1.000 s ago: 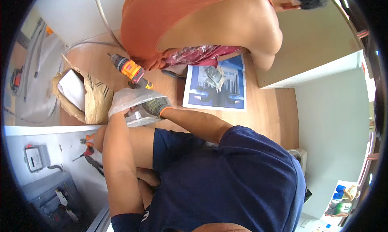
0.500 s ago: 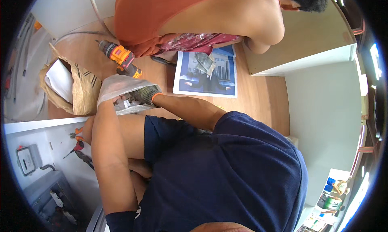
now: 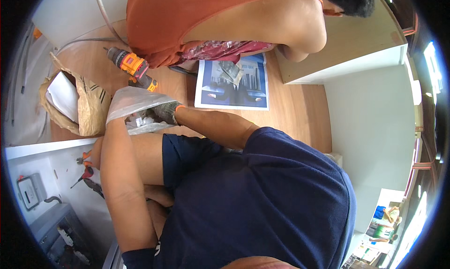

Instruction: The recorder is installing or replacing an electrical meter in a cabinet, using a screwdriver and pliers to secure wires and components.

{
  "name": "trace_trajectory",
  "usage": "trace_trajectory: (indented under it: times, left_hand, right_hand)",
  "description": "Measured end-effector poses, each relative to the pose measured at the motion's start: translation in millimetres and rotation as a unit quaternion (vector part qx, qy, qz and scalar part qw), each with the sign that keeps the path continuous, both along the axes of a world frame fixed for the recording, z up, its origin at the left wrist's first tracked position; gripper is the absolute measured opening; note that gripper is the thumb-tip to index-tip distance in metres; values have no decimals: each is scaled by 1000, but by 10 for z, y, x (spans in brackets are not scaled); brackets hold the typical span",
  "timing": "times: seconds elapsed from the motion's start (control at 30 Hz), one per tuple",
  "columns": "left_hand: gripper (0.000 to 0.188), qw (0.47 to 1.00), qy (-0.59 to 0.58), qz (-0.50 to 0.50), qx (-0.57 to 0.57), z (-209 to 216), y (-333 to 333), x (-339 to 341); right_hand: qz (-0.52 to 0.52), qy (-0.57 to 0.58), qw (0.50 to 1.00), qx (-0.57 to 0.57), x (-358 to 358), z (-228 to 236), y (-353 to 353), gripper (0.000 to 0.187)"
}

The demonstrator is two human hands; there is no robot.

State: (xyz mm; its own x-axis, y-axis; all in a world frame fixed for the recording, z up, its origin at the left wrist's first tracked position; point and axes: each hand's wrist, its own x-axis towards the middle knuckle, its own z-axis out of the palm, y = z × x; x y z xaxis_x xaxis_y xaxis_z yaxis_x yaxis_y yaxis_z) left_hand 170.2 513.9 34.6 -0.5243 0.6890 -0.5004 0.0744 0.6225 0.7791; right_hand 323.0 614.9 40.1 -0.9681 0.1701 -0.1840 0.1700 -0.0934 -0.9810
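Note:
A translucent plastic bag (image 3: 143,99) with small pale pieces (image 3: 140,121) inside lies near my bent leg. My left hand (image 3: 130,119) is at the bag's mouth, partly under the plastic, and its fingers are mostly hidden. From the other side my right hand (image 3: 165,112), in a dark grey knitted glove with an orange cuff, reaches into the same opening. The bag covers its fingertips, so whether it grips a piece does not show. An orange and black cordless drill (image 3: 131,65) lies on the wooden floor just beyond the bag.
A brown paper sack (image 3: 91,105) with white sheets stands left of the bag. A co-worker (image 3: 225,20) in an orange top sits close ahead. A printed poster (image 3: 232,88) lies on the floor. Pliers (image 3: 84,159) and a screwdriver (image 3: 84,175) rest beside my leg. A white panel (image 3: 375,114) rises right.
The whole view has shifted slightly, so things sit a little further left. My gloved right hand stays at the bag's mouth. Less of my left hand's fingers shows now.

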Motion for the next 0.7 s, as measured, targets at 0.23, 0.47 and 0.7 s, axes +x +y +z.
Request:
trace_trajectory:
  times: [0.23, 0.47, 0.7]
  left_hand:
    - [27, 989, 42, -135, 46, 96, -126, 65]
    - [26, 969, 91, -220, 68, 56, -1011, 209]
    - [26, 985, 157, -7, -71, 641, -1581, 1606]
  right_hand:
    - [12, -65, 875, -480, 2, 39, 90, 28]
    - [-37, -67, 956, -285, -181, -102, -16, 27]
    - [94, -9, 930, -355, -130, -467, 26, 43]
